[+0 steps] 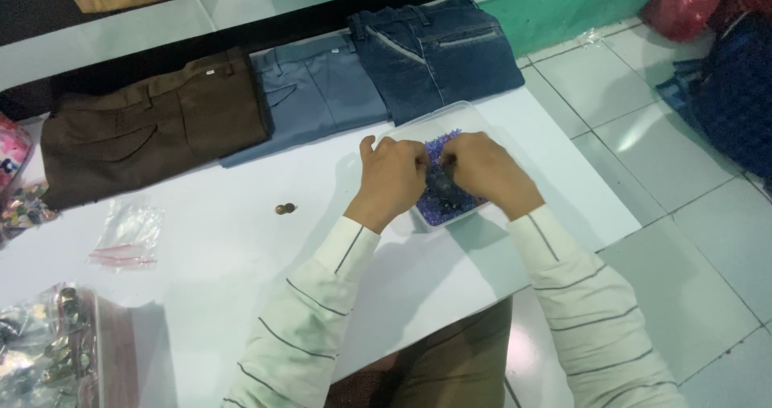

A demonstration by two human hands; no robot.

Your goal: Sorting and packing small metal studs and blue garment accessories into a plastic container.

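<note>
Right now, held piece: a small dark round piece (pixel 441 181) sits between my two hands, pinched over the tray; its exact kind is too small to tell.
Left hand: my left hand (pixel 393 179) curls narrow, fingertips closed on the dark piece from its left side.
Right hand: my right hand (pixel 487 172) meets it from the other side, fingers bent tight on the same piece.
Doing it well: I judge that both grips should stay low over the tray, so anything that slips falls back among the beads and not onto the table.
Tray: a shallow clear plastic tray (pixel 426 124) holds a heap of small purple-blue beads (pixel 447 209), just under my hands.
Table: a white table (pixel 241 247) bears the tray near its right edge.
Nearby: two small brown round buttons (pixel 285 209) lie left of my left hand, well apart from the tray.
Further: folded brown trousers (pixel 153 131), grey-blue trousers (pixel 314 94) and dark blue jeans (pixel 438 54) lie in a row behind.
Left edge: a small clear plastic bag (pixel 127 235) lies flat.
</note>
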